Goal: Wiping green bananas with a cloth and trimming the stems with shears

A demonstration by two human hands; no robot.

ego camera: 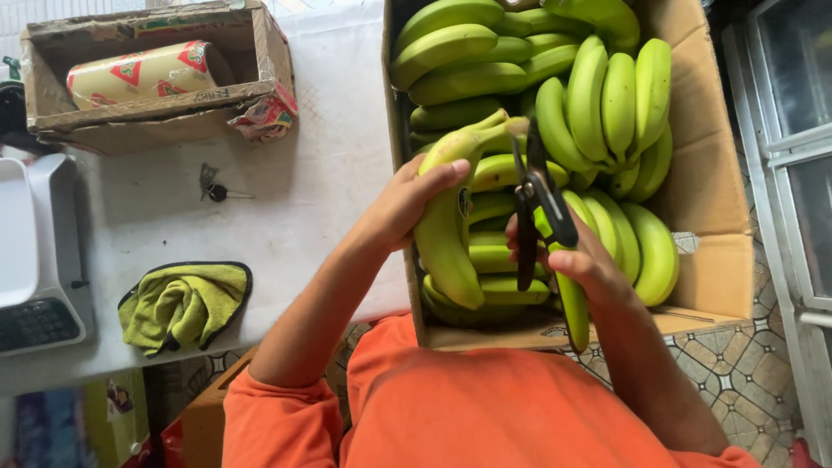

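Over a cardboard box point(702, 217) of green bananas, a bunch point(446, 234) is clasped by the left hand point(407, 204) while shears point(530, 204), seemingly parted at its stem, are gripped by the right hand point(585, 260); nearby fingers could be nicked.

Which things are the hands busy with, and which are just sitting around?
Busy with:
- left hand gripping a bunch of green bananas
- right hand holding the cutters at the bunch's stem
- box of bananas under both hands

Just sitting around:
- keys
- green cloth
- scale
- small box with a wrapped roll
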